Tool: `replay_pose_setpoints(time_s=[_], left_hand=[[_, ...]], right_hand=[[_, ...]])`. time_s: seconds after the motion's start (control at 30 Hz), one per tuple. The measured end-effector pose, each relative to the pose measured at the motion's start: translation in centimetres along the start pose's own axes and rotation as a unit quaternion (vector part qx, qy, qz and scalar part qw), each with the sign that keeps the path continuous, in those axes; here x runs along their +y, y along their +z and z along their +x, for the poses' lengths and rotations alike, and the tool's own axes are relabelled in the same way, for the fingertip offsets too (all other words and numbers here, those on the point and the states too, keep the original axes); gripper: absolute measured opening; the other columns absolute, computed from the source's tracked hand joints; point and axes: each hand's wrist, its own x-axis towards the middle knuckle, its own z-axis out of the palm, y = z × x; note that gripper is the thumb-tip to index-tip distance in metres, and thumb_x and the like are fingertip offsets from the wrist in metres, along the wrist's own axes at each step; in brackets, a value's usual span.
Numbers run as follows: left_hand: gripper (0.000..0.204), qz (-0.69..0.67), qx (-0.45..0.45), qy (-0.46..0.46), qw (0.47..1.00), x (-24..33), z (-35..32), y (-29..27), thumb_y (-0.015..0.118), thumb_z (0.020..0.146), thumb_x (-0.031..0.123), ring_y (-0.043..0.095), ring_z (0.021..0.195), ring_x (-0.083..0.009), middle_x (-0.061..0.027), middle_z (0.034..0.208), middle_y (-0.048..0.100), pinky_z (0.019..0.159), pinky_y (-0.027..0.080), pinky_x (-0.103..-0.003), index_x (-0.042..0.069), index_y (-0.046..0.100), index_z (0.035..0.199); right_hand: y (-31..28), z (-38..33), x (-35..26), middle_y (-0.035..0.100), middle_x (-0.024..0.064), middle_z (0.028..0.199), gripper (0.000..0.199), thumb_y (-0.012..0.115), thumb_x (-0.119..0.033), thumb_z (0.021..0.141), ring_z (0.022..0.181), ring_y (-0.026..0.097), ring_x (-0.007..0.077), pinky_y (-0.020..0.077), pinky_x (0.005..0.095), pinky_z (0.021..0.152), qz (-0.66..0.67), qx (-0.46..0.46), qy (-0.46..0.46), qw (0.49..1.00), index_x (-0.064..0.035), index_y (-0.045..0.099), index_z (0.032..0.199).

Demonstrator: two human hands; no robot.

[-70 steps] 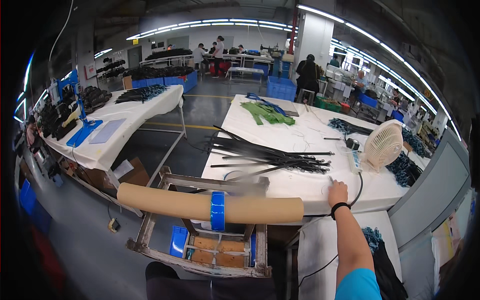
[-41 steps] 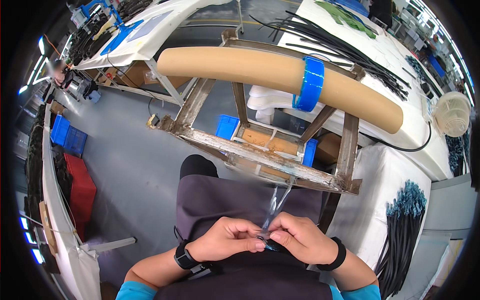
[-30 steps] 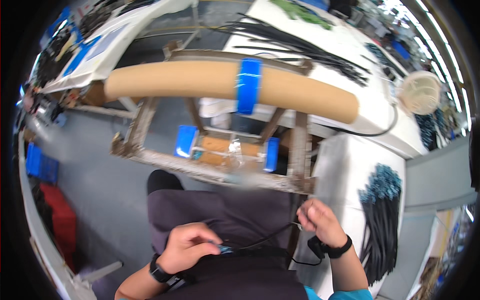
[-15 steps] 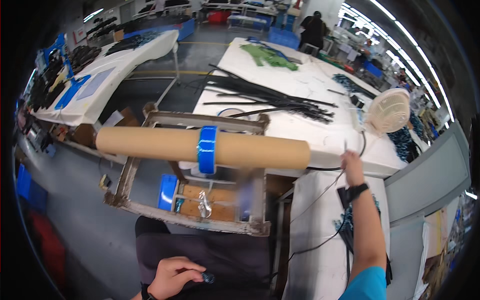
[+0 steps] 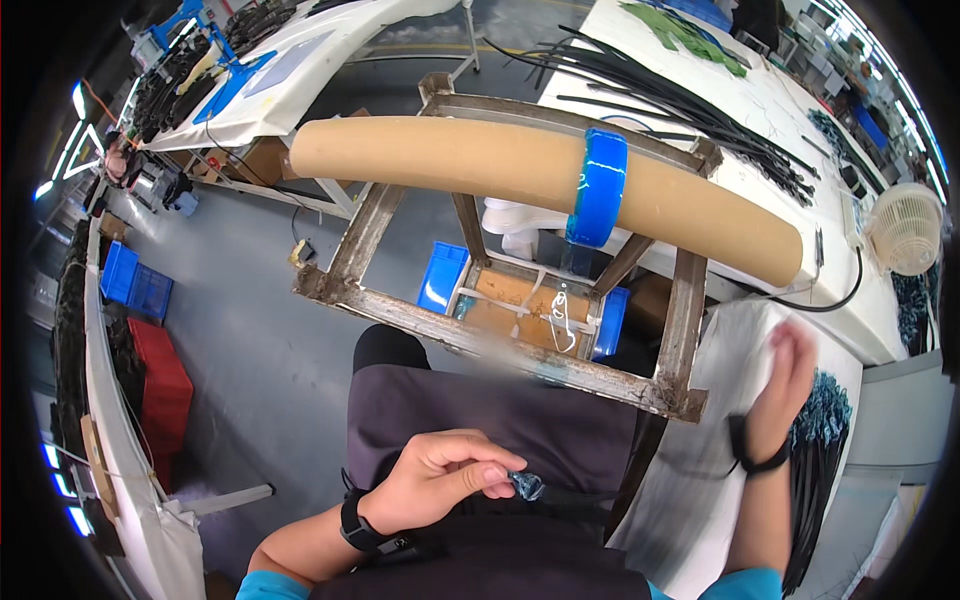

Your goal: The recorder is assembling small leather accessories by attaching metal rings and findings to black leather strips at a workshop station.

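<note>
One wrapped strap end (image 5: 527, 487) pinched by left hand (image 5: 440, 482); right hand (image 5: 784, 388) blurry, I can't tell. Black straps (image 5: 712, 110) beyond cardboard tube (image 5: 500, 166) look unwrapped.

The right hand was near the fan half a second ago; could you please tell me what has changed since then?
The right hand has drawn back toward the body, blurred and seemingly empty; it appears to have left a thin tool on the white table. The left hand still pinches the bluish bundle, and the blue band still circles the cardboard tube.
</note>
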Motion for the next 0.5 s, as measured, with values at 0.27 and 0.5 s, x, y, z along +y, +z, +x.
replay_pose_setpoints(time_s=[0.27,0.5], left_hand=[[0.020,-0.047,-0.078,-0.005,0.996,0.8,1.6,1.2,0.057,0.091,0.007,0.065,0.080,-0.0197,-0.0134,0.090,0.059,0.074,0.054,-0.030,-0.006,0.064,0.104],[0.069,-0.014,-0.107,0.016,0.994,0.3,1.2,0.4,0.058,0.088,0.046,0.062,0.099,-0.0255,-0.0196,0.120,0.056,0.077,0.053,-0.033,-0.002,0.037,0.134]], right_hand=[[2.6,-13.5,-11.3,0.061,0.0140,0.103,0.042,0.072,-0.017,0.081,0.081,0.063,0.0247,0.0505,0.0325,0.074,0.261,-0.417,0.051,0.869,-0.0013,0.052,0.114],[-3.5,-13.1,-10.9,0.063,0.0055,0.083,0.023,0.059,-0.014,0.092,0.074,0.059,0.0088,0.0475,0.0227,0.066,0.270,-0.300,0.211,0.890,0.0011,0.053,0.109]])
